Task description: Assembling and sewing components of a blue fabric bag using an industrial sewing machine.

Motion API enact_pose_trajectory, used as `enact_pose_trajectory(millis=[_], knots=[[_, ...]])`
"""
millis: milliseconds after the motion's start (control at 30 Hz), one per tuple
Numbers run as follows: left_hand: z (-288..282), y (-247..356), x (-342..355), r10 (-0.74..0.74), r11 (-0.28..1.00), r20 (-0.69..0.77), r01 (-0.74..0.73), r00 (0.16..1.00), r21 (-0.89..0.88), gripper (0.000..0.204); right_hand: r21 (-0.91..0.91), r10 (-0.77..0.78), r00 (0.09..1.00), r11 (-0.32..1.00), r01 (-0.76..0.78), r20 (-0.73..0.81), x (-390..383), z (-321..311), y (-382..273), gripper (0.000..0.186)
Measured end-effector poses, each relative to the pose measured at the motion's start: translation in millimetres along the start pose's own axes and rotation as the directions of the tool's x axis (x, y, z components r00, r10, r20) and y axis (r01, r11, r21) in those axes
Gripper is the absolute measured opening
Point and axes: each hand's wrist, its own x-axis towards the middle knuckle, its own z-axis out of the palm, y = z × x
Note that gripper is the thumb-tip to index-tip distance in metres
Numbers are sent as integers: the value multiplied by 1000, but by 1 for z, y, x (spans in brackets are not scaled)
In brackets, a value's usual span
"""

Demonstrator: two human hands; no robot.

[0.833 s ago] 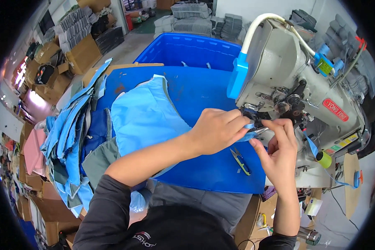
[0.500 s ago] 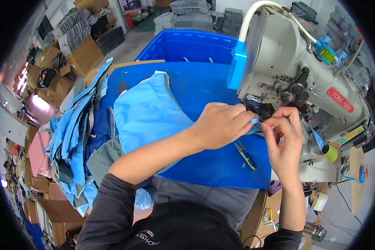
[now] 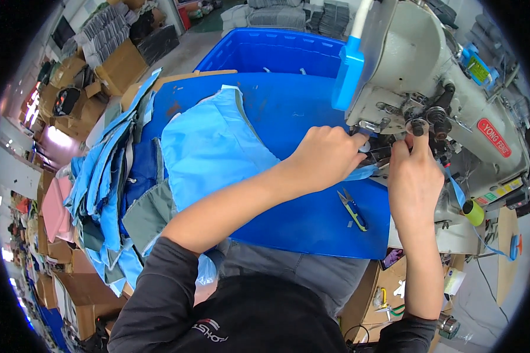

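- Light-blue strip (image 3: 361, 172): located just below the fingertips of the left hand (image 3: 327, 156), beside the front of the sewing machine (image 3: 409, 50).
- Left hand: fingers curled, thumb and forefinger close together at the machine; whether the strip is pinched cannot be told. The strip is presumably being steadied from this side.
- Right hand (image 3: 417, 173): back turned up, one finger raised against the machine's knobs, the others bent. Fingertips partly hidden; whether anything is gripped cannot be told. Reach judged to be for a machine part.
- Light-blue ribbon (image 3: 455, 189): passed down the machine's side to a yellow-green tube (image 3: 473, 213), presumably so that it is guided.
- Snips (image 3: 354, 215): laid on the blue worktop (image 3: 300, 226) near both hands, probably for easy reach.
- Light-blue panel (image 3: 212, 147): spread flat left of the machine; cloth stack (image 3: 109, 176) draped at the worktop's left edge, likely out of the working area.
- Blue bin (image 3: 271, 44): stood behind the worktop; inner walls seen, bottom hidden.
- Cardboard box (image 3: 82, 126): a black item (image 3: 66, 103) is contained.
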Motion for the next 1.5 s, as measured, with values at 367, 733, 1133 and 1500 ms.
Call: enact_pose_trajectory(millis=[367,733,1133,1500], knots=[[-6,-2,-9,46,998,124,-41,991,-42,28,461,-33,997,885,60,-67,-11,-13,-15,8],[19,-1,-26,225,907,-191,-277,955,-316,5,685,-26,987,723,-93,161,-17,-27,-2,11],[17,1,-20,-224,696,79,217,971,-684,17,313,-170,959,945,93,228,15,-6,-7,14],[9,-2,-16,75,995,-164,-63,984,74,13,322,-130,965,945,51,228,23,-2,-15,13]])
